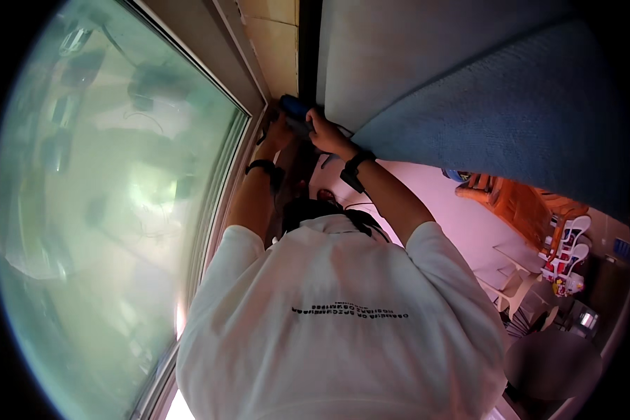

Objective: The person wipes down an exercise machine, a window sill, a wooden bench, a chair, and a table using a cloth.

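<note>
Both of my arms reach up to the top middle of the view, with a black band on each wrist. My right hand [326, 132] is closed around a dark blue and grey handheld device [295, 108], whose exact kind is too dark to tell. Close by on the left, my left hand [280, 134] is beside the device and next to the corner of the window frame [260, 107]. Its fingers are in shadow, so its grip cannot be made out. A dark cord or strap shows just right of the device.
A large greenish glass pane [115, 157] fills the left side. Yellowish wall tiles [270, 42] are beyond my hands. Blue textured fabric [504, 105] covers a large pale surface at upper right. Orange wooden furniture [514, 205] and white plastic items [575, 236] are at the right.
</note>
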A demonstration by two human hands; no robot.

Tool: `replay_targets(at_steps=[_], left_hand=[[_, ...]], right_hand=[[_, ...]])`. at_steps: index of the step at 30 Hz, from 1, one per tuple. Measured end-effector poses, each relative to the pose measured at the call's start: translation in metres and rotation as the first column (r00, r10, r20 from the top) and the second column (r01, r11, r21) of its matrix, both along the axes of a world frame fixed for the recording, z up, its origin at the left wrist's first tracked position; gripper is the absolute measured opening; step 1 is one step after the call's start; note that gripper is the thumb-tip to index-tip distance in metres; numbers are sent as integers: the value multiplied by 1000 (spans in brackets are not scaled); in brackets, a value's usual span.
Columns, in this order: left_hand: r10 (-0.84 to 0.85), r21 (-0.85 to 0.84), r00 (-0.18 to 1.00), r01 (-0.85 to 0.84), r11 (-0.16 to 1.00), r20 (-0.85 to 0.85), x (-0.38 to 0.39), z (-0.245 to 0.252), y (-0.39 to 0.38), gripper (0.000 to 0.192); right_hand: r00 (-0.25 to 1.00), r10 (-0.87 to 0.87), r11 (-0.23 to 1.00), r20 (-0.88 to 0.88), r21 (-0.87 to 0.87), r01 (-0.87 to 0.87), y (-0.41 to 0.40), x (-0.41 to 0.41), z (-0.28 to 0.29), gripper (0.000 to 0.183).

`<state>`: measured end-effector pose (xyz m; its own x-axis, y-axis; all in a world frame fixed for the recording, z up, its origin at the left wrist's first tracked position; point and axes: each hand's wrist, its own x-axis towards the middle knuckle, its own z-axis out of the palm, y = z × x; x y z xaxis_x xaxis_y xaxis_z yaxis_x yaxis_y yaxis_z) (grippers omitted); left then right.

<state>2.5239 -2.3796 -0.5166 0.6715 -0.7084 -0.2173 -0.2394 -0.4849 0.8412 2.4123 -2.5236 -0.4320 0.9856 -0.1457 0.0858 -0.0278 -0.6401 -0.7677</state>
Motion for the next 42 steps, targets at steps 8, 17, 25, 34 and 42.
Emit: replay_targets(at_steps=[8,17,25,34,42], left_hand=[[97,-296,994,-106,949,-44,-39,-29,84,68],[-45,312,956,-50,949,291,-36,7,76,71],[-339,482,793,65,874,507,-101,-38,41,29],[-506,-50,702,560,827,-502,-221,37,-118,23],[-702,116,497,848,517,-510,-260,87,-298,43]], right_hand=[[989,141,989,-47,42,-139,57,1,-23,66],[883,315,933,-349,-57,-356,22,-17,-60,62],[673,524,830,-521,138,-540,-28,-76,6,36],[789,343,854,-510,519,-36,-162,-234,55,57],[777,-430,344,-459,713,611,-257,-333,0,81]])
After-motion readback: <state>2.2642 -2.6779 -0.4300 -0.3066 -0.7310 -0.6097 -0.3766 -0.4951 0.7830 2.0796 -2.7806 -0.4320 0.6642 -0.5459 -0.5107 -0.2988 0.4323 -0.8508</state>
